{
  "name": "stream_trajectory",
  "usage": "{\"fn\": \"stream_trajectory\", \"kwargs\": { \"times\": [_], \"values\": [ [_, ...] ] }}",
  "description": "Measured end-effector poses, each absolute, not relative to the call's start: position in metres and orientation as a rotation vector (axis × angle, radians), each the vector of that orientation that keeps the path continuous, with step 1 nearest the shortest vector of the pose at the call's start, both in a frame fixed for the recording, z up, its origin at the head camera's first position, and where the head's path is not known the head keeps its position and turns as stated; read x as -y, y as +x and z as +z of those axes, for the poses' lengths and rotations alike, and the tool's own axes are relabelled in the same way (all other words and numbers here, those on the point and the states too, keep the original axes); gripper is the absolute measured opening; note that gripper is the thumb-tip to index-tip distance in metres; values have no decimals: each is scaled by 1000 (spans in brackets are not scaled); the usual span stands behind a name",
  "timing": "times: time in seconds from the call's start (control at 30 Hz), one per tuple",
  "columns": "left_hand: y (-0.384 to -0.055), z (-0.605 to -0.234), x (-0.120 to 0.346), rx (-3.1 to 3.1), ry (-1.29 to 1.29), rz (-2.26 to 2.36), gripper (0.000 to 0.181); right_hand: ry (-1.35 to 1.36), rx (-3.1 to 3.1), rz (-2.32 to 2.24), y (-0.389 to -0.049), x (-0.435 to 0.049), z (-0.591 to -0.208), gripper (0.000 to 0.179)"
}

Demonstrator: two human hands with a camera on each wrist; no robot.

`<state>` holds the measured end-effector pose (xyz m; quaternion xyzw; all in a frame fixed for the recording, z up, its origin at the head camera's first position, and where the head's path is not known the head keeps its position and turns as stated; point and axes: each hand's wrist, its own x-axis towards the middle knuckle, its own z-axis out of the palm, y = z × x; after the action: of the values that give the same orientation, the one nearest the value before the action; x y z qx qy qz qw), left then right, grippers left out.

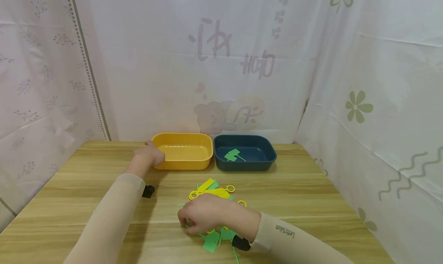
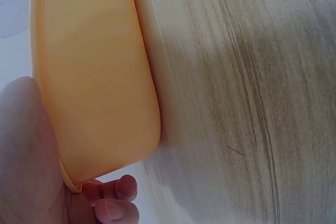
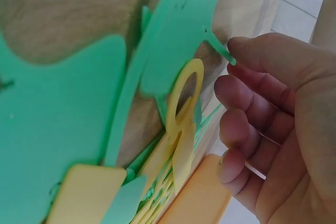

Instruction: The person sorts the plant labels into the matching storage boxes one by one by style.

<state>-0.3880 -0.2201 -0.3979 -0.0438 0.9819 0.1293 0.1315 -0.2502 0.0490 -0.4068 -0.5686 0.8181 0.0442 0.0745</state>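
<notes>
My left hand grips the left end of a yellow plastic bin. In the left wrist view its fingers curl under the rim at one corner. Over a loose pile of plant tags on the table is my right hand. In the right wrist view, its thumb and index finger pinch the tip of a thin stem on a green plant tag; the other fingers are bent and hold nothing. Yellow ring-ended tags and green tags overlap around and under this hand, which partly hides them.
A dark blue bin stands right beside the yellow one, with green tags inside. Both bins are at the back edge of the wooden table. Printed curtains hang behind and at the sides.
</notes>
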Motion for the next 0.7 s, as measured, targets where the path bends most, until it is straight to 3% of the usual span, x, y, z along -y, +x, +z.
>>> {"fn": "stream_trajectory", "kwargs": {
  "times": [0.7],
  "values": [
    [-391, -402, 221, -2857, -133, 341, 87, -1647, -2388, -149, -253, -55, -391, 5]
  ]
}}
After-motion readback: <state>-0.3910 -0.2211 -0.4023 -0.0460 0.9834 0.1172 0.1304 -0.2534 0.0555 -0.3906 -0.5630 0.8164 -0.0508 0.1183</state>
